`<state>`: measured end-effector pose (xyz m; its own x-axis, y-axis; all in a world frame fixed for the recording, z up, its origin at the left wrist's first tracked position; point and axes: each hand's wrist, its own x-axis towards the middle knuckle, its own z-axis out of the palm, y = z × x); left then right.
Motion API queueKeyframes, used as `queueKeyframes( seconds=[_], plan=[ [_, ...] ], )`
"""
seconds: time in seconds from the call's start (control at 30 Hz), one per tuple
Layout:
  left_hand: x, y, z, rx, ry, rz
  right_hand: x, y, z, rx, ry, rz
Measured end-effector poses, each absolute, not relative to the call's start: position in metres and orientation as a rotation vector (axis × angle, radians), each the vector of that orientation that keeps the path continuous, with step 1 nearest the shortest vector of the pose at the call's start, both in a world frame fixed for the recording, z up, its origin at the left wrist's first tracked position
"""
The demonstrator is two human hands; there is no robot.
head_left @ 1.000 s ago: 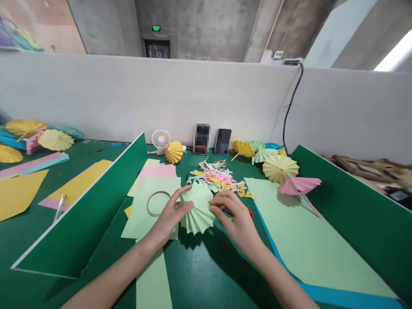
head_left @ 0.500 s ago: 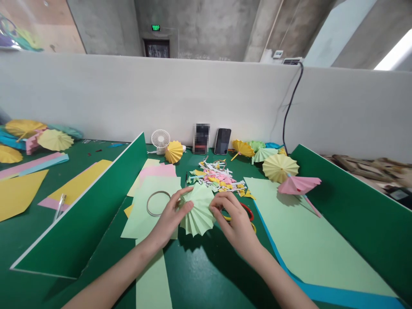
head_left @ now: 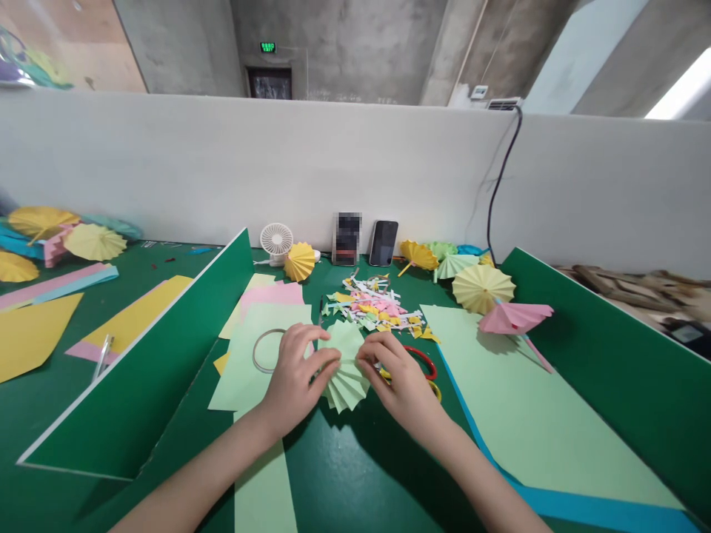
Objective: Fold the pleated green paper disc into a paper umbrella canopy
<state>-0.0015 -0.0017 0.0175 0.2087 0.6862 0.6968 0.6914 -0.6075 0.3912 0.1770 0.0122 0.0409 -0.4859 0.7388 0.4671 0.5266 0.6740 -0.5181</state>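
Observation:
Between my hands is a pale green pleated paper disc (head_left: 345,381), its folds fanning out from the middle. My left hand (head_left: 300,370) pinches it from the left, thumb and fingertips near the disc's centre. At the right edge, the fingers of my right hand (head_left: 397,377) are closed on the pleats. Scissors with red and yellow handles (head_left: 425,363) lie partly hidden behind my right hand. A roll of tape (head_left: 261,352) rests on light green paper (head_left: 236,381), beside my left hand.
Colourful paper scraps (head_left: 378,303) are heaped beyond the disc. Green dividers (head_left: 167,370) stand on both sides. Finished paper umbrellas (head_left: 483,289) sit at the right, near large green sheets (head_left: 533,400). A small fan (head_left: 276,240) and a phone (head_left: 384,243) stand at the back.
My left hand has shifted from the disc's upper left edge in toward its centre, fingers now bunched in a pinch. My right hand keeps its hold at the right edge.

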Motion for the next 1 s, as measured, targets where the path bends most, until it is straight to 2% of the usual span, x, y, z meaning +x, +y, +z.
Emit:
queueKeyframes(
  seconds=[0.33,0.63,1.0],
  plan=[
    [0.0042,-0.0026,0.0153,-2.403,-1.215,-1.07,0.171,0.0085,0.0388,-0.952,-2.287,0.333],
    [-0.0008,0.0026,0.0182,-2.362,-1.076,-0.913,0.1741,0.011,0.0395,-0.945,-2.291,0.268],
    [0.0011,-0.0036,0.0203,-2.381,-0.958,-0.853,0.1705,0.0064,0.0426,-0.902,-2.426,-0.195]
  ],
)
